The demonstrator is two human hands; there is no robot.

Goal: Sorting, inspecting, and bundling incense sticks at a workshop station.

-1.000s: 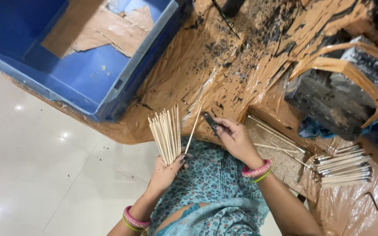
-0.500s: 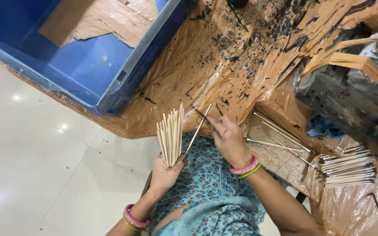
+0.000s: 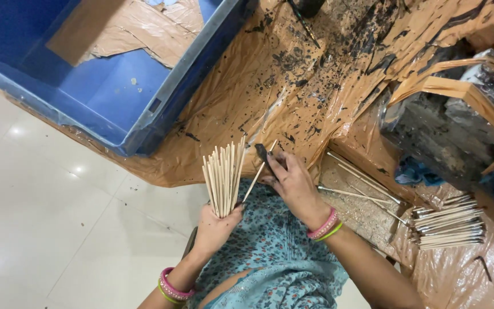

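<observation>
Fingers (image 3: 222,213) of my left hand (image 3: 215,229) clench the base of a fanned bundle of bamboo sticks (image 3: 223,177), held upright over my lap. Right hand (image 3: 294,186) pinches a single stick (image 3: 258,174) against a dark lump (image 3: 263,153) (some black paste, as far as I can tell). Coated sticks (image 3: 450,228) lie stacked on the brown plastic sheet (image 3: 258,97) beside a blue crate (image 3: 144,109).

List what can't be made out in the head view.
- Left hand: palm and grip on the stick bundle hidden by its back.
- Right hand: the dark lump it pinches, too small to identify.
- Blue crate: cut by top edge.
</observation>
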